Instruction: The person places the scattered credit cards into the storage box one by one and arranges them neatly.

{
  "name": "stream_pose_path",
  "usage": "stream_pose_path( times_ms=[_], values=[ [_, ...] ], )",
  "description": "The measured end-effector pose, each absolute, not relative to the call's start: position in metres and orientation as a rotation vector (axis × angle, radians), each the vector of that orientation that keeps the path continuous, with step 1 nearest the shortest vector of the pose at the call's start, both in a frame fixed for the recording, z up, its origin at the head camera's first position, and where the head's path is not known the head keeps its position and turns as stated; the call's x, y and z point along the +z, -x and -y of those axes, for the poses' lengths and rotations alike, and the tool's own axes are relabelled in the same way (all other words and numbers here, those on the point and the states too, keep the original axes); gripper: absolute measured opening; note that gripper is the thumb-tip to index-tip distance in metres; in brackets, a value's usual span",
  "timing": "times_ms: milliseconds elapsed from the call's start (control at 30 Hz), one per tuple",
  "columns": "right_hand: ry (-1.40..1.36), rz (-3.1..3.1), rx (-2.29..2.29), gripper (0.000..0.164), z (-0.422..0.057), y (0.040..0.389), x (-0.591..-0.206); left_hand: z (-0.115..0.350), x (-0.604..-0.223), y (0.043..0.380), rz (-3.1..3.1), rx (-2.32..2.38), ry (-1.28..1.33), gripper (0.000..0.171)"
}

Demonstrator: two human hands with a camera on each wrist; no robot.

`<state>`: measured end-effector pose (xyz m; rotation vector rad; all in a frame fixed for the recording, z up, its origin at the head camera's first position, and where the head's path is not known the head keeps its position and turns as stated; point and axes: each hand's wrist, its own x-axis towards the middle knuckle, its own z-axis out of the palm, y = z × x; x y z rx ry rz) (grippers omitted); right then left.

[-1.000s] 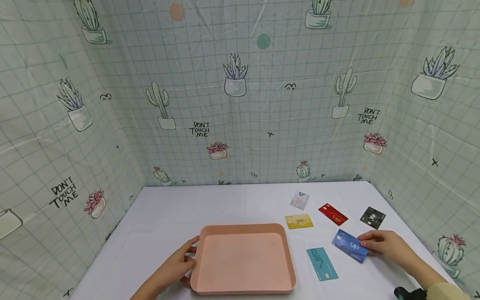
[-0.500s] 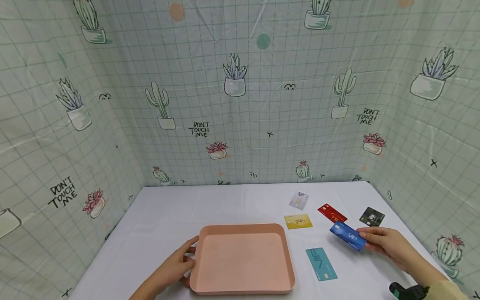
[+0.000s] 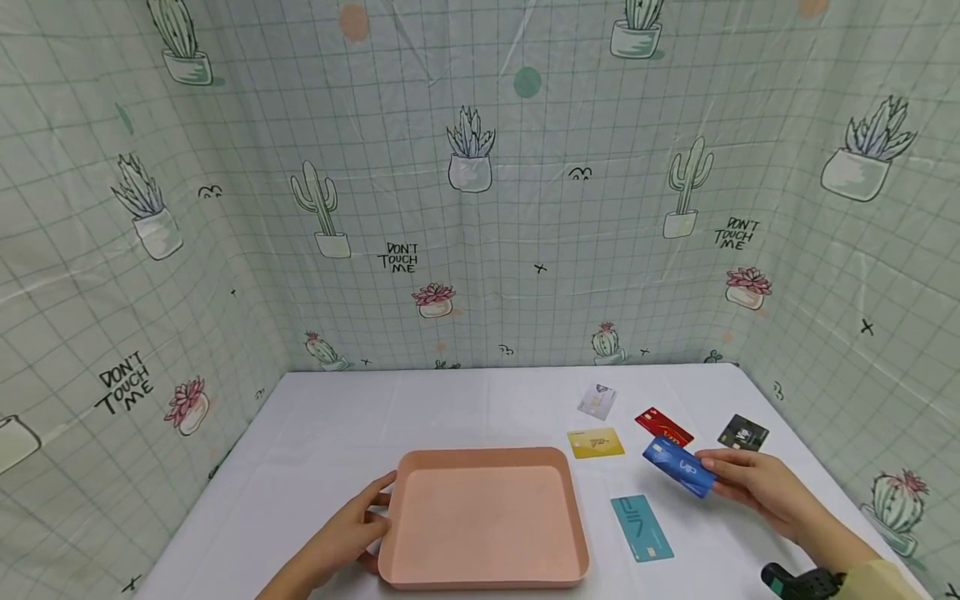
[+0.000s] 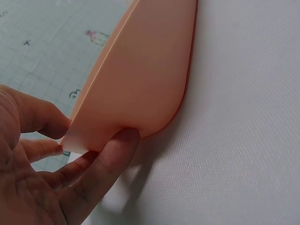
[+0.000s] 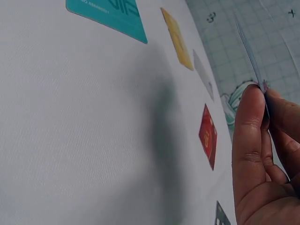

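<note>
In the head view my right hand (image 3: 765, 487) pinches a blue card (image 3: 678, 467) marked VIP between thumb and fingers, raised over the table. The right wrist view shows that card (image 5: 253, 61) nearly edge-on, with the thumb (image 5: 249, 126) against one face. My left hand (image 3: 345, 525) holds a shallow pink tray (image 3: 483, 521) at its left side. From the left wrist, the thumb (image 4: 115, 152) presses low on the tray's outer wall (image 4: 145, 70), while the other fingertips meet it near the rim. A teal card (image 3: 642, 528) lies between the tray and the right hand.
Beyond the teal card lie a yellow card (image 3: 596, 442), a silver card (image 3: 597, 401), a red card (image 3: 663, 424) partly overlapped by the blue one, and a black card (image 3: 743, 433). The white table (image 3: 360, 417) is bounded by a cactus-print cloth (image 3: 480, 233) behind and at both sides.
My right hand has lifted the blue card off the table and carried it left and up toward the red card. My left hand stays at the tray.
</note>
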<state>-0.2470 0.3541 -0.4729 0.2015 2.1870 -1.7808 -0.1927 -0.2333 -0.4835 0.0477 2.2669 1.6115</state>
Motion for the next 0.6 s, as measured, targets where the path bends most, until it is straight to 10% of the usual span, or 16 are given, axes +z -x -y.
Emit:
stream_pose_path(
  times_ms=[600],
  values=[
    [-0.221,-2.244,-1.756,0.055,-0.329,0.248,-0.462,0.235,-0.483,0.192,-2.258,1.617,-0.076,0.080]
  ],
)
